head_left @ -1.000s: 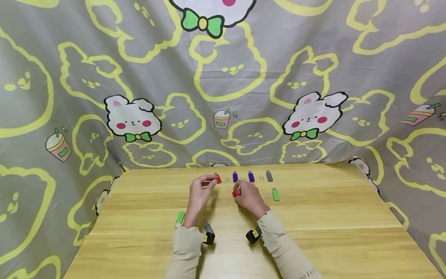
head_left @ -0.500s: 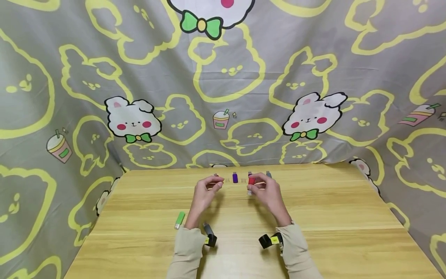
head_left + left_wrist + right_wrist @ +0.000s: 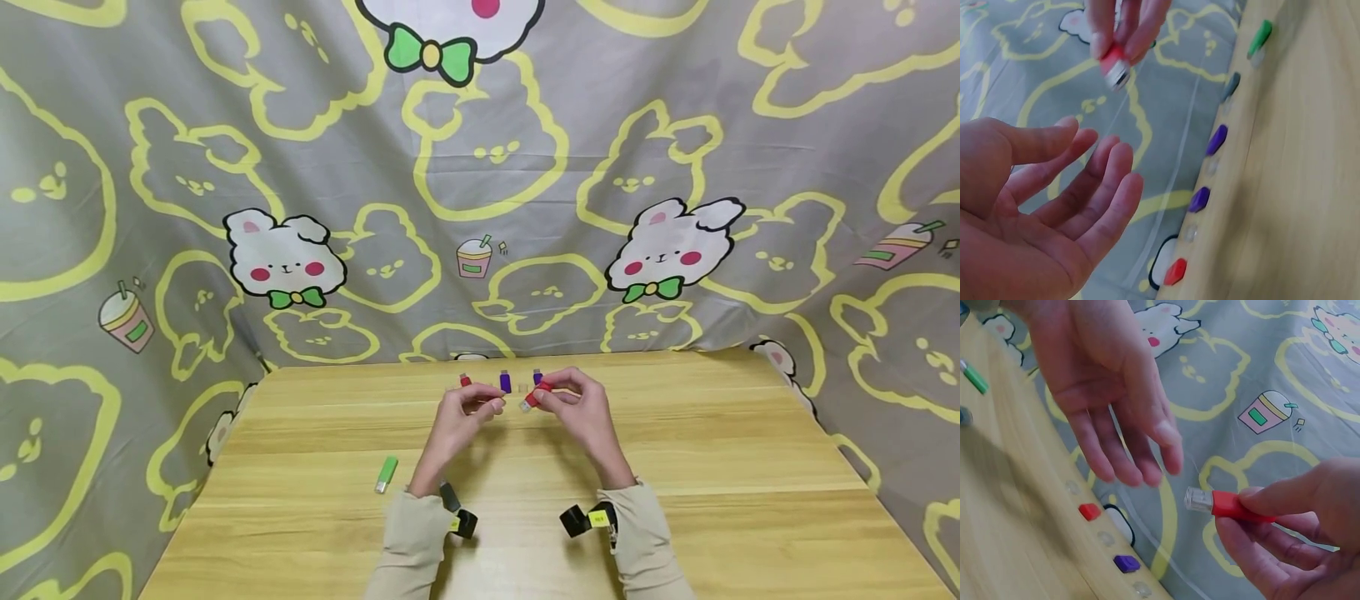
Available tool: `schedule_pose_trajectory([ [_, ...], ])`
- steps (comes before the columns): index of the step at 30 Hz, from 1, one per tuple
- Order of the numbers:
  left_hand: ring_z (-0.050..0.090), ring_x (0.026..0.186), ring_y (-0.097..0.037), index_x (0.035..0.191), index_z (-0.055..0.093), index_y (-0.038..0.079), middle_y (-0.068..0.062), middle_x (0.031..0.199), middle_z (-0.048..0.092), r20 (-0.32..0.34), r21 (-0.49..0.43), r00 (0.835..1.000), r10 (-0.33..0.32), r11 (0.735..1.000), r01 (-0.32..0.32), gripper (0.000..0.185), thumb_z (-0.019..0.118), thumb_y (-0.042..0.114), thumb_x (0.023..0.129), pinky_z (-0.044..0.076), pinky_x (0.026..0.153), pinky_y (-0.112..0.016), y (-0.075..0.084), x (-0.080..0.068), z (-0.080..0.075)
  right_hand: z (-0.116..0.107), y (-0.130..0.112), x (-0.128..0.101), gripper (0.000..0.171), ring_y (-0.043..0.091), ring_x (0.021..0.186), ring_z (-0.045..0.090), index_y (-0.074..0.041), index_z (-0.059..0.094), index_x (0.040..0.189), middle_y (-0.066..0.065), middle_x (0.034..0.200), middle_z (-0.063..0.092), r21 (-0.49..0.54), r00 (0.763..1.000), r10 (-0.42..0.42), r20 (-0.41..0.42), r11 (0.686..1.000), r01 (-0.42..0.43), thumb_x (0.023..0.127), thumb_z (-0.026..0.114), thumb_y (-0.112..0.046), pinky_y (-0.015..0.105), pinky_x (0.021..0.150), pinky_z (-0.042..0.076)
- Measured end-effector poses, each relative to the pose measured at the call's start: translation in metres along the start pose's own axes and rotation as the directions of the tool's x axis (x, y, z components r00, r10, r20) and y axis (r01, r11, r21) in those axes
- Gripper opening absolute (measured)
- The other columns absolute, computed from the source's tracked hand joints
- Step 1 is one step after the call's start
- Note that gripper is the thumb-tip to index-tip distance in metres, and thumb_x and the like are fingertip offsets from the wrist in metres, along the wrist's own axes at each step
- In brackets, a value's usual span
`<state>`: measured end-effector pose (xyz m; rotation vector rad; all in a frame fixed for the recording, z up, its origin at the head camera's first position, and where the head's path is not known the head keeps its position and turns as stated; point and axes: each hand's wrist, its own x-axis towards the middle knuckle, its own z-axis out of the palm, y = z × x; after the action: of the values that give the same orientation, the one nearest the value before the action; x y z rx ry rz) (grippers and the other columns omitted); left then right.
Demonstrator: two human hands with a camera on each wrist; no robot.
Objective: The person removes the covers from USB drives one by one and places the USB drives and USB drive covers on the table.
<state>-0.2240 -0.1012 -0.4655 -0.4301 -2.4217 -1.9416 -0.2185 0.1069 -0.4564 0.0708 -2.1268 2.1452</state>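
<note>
Right wrist view: the right hand (image 3: 1297,531) pinched a red USB drive (image 3: 1225,504) between thumb and fingers (image 3: 1272,499), clear cap end pointing at the left hand (image 3: 1107,387), whose fingers were relaxed, apart and held nothing. Both hovered above the bench (image 3: 675,467), near the back row of drives (image 3: 1210,169). Judged best practice: keep the pinch well behind the cap, leaving it free. No legible writing appeared.

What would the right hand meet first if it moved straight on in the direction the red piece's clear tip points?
Probably the left hand's fingers; depth remains uncertain.
</note>
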Motion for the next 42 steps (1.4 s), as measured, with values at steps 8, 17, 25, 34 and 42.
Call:
schedule_pose_trajectory([
  [8, 0.072, 0.092, -0.040, 0.110, 0.071, -0.009, -0.026, 0.102, 0.073, 0.059, -0.102, 0.998, -0.008, 0.995, 0.014, 0.016, 0.069, -0.001, 0.096, 0.062, 0.080, -0.035, 0.000, 0.003, 0.014, 0.006, 0.004, 0.000, 0.018, 0.021, 0.081, 0.076, 0.016, 0.065, 0.103, 0.029, 0.105, 0.068, 0.103, 0.999, -0.041, 0.022, 0.994, 0.039, 0.088, 0.074, 0.011, 0.036, 0.078, 0.062],
  [17, 0.073, 0.087, -0.029, 0.102, 0.073, -0.005, -0.019, 0.098, 0.073, -0.043, -0.090, 0.999, -0.029, 0.996, 0.025, 0.009, 0.072, -0.001, 0.094, 0.061, 0.078, -0.030, 0.003, 0.002, 0.016, 0.006, 0.004, -0.002, 0.021, 0.031, 0.096, 0.075, 0.007, 0.073, 0.110, 0.025, 0.113, 0.070, -0.100, 0.993, -0.026, 0.115, 0.994, 0.038, 0.090, 0.077, 0.002, 0.029, 0.078, 0.061],
  [25, 0.071, 0.083, -0.021, 0.102, 0.075, -0.004, -0.017, 0.096, 0.074, -0.039, -0.055, 0.999, 0.003, 0.998, -0.005, 0.009, 0.073, 0.002, 0.094, 0.060, 0.076, -0.026, 0.003, 0.001, 0.015, 0.008, 0.005, -0.004, 0.011, 0.033, 0.091, 0.075, 0.003, 0.077, 0.096, 0.019, 0.103, 0.074, -0.220, 0.987, -0.069, 0.148, 0.970, 0.101, 0.086, 0.081, -0.001, 0.027, 0.074, 0.061],
  [34, 0.069, 0.088, -0.044, 0.101, 0.073, -0.012, -0.028, 0.096, 0.072, -0.043, -0.046, 0.999, 0.003, 0.999, -0.005, 0.010, 0.071, -0.006, 0.093, 0.060, 0.076, -0.033, 0.038, -0.010, 0.013, 0.010, 0.002, -0.005, 0.008, 0.021, 0.078, 0.073, -0.004, 0.078, 0.088, 0.007, 0.088, 0.075, -0.318, 0.985, -0.084, 0.148, 0.940, 0.128, 0.083, 0.085, -0.002, 0.023, 0.068, 0.058],
  [42, 0.069, 0.086, -0.042, 0.100, 0.073, -0.012, -0.027, 0.096, 0.072, -0.032, -0.036, 0.999, 0.014, 0.999, -0.015, 0.009, 0.071, -0.006, 0.093, 0.056, 0.072, -0.022, 0.039, -0.010, 0.012, 0.009, 0.003, -0.003, 0.008, 0.018, 0.076, 0.071, -0.005, 0.078, 0.089, 0.006, 0.088, 0.075, -0.335, 0.980, -0.090, 0.178, 0.931, 0.146, 0.085, 0.084, -0.003, 0.023, 0.066, 0.057],
])
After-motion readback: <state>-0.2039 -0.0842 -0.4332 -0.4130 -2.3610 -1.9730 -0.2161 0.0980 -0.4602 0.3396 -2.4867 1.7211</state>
